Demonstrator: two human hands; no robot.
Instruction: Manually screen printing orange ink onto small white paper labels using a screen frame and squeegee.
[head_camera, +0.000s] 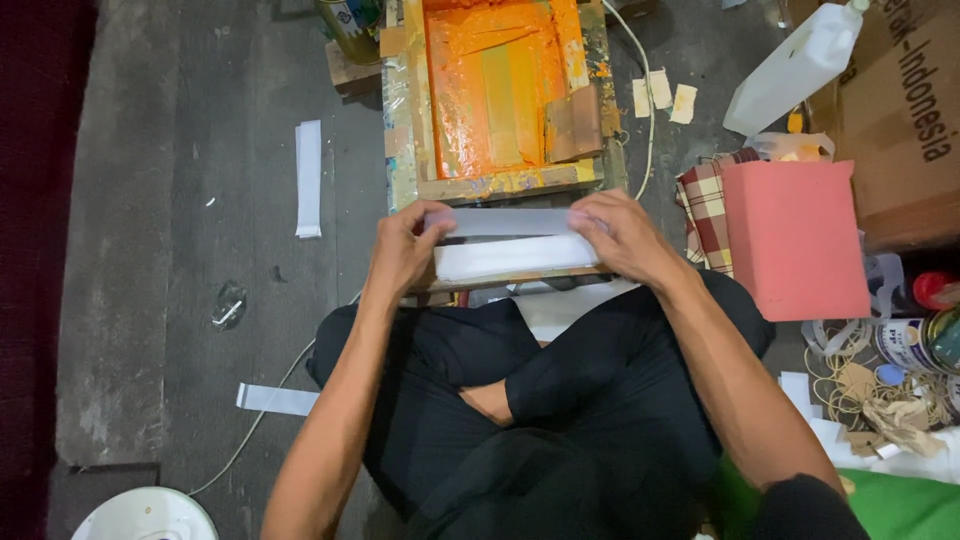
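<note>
White strip (505, 222) at centre above a white stack (515, 256). Orange ink covers the screen (495, 85) at 12 o'clock. Pink block (795, 238) at 3 o'clock, red-and-cream checked cloth (705, 208) beside it. Black trousers (560, 400) at 6 o'clock. Grey floor (180, 200) at 9 o'clock.

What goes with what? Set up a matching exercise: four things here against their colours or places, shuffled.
Things:
1. clear strip
2. printing frame
3. foam block
4. plastic jug

Colours or places:
A. pink, right of the knees
B. white, top right on the floor
C. held between left hand and right hand
D. coated in orange ink

Pairs: 1-C, 2-D, 3-A, 4-B
</note>
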